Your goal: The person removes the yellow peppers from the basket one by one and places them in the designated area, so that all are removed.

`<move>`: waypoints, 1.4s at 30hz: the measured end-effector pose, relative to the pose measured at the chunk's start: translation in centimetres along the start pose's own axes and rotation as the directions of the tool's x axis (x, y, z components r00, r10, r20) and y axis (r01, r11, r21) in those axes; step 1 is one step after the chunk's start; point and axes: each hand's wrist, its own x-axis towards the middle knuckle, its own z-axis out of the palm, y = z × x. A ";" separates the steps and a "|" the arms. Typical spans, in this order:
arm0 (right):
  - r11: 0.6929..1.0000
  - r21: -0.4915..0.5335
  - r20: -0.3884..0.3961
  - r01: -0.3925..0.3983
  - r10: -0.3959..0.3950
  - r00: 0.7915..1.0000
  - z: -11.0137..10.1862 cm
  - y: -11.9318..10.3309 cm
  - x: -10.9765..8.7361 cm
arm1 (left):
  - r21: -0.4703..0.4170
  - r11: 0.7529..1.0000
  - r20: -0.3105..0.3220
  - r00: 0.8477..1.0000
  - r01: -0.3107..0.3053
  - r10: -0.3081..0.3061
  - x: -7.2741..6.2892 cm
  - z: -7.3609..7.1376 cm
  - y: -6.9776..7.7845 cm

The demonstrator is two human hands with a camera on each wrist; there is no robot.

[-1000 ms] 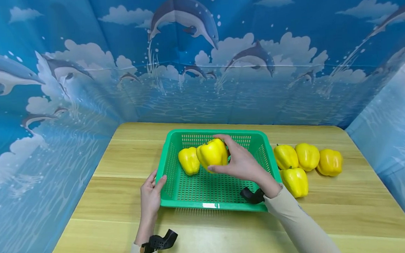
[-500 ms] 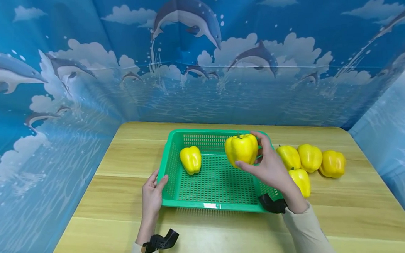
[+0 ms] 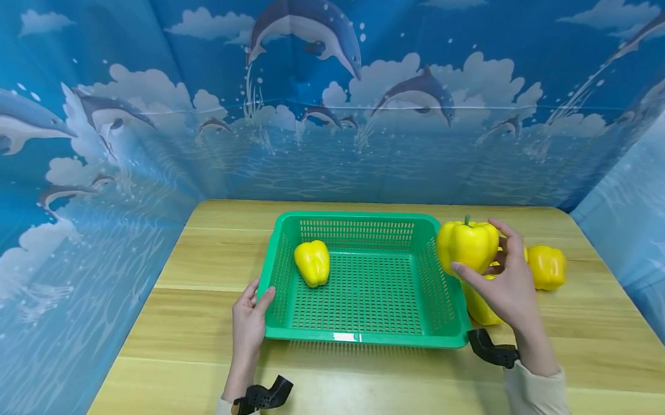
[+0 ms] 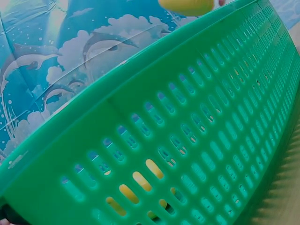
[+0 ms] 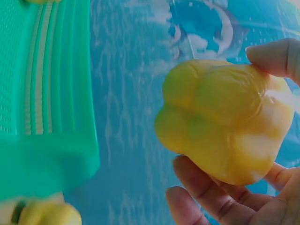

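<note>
My right hand (image 3: 511, 282) grips a yellow bell pepper (image 3: 467, 245) by its right side, in the air just past the right rim of the green basket (image 3: 375, 341). The right wrist view shows the same bell pepper (image 5: 220, 122) between thumb and fingers. My left hand (image 3: 249, 317) holds the basket's left rim, thumb over the top. Inside the basket, toward the left, lies one yellow bell pepper (image 3: 312, 264). Through the basket's slots in the left wrist view, bits of yellow show.
Right of the basket, more yellow bell peppers (image 3: 546, 267) rest on the wooden table (image 3: 162, 319), partly hidden behind my right hand. A blue dolphin-printed curtain (image 3: 306, 158) stands behind the table and along its sides.
My right hand has carried the bell pepper rightward, from above the basket's middle to beyond its right rim. One pepper stays in the basket; my left hand keeps its place.
</note>
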 end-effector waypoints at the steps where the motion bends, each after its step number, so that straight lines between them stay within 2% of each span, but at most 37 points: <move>1: 1.000 0.002 -0.017 -0.016 0.016 1.000 -0.2 0.2 -0.1 | 0.002 1.000 0.001 1.000 0.002 -0.002 0.0 0.0 0.0; 10: 0.994 0.028 -0.153 -0.109 0.112 0.982 -2.2 2.3 -1.1 | 0.005 1.000 0.005 1.000 -0.007 0.007 0.0 -0.2 -0.1; 19: 0.969 0.023 -0.241 -0.247 0.245 0.939 -4.4 5.3 -2.4 | 0.024 1.000 0.015 1.000 -0.013 0.013 0.2 -0.3 -0.1; 27: 0.924 -0.021 -0.222 -0.381 0.367 0.903 -5.4 7.8 -3.5 | 0.003 1.000 0.032 0.999 -0.016 0.015 0.3 -0.5 0.0; 32: 0.908 -0.041 -0.215 -0.418 0.400 0.891 -5.5 8.9 -4.0 | 0.002 1.000 0.028 0.999 -0.023 0.023 0.4 -0.7 0.0; 35: 0.902 -0.056 -0.189 -0.428 0.411 0.892 -5.6 9.6 -4.2 | 0.002 1.000 0.028 0.999 -0.027 0.027 0.4 -0.8 -0.1; 42: 0.905 -0.123 -0.100 -0.407 0.397 0.912 -5.6 11.2 -4.9 | -0.001 1.000 0.033 0.999 -0.023 0.023 0.4 -1.0 -0.1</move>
